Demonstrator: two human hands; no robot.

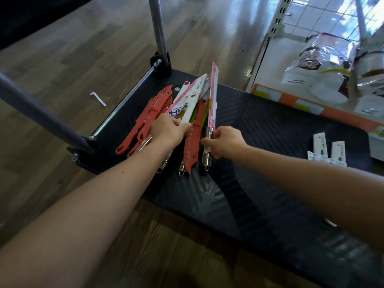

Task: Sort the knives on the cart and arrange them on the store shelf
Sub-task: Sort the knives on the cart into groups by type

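A black platform cart (280,142) carries a pile of knives at its far left. Several red plastic knives (149,113) lie fanned at the pile's left edge. My left hand (168,129) grips a bundle of packaged knives in pink-and-white card sleeves (187,100). My right hand (224,142) pinches the steel handle of one packaged knife (213,96), whose pink sleeve stands up on edge. A red sheathed knife (191,150) lies between my hands. Steel handle ends with rings stick out toward me under my left wrist.
Small white packaged items (328,150) lie on the cart's right side. The cart's grey push-handle posts (158,28) rise at the far left corner. A store shelf with bagged goods (324,65) and orange price strips stands at the right. The floor is wood.
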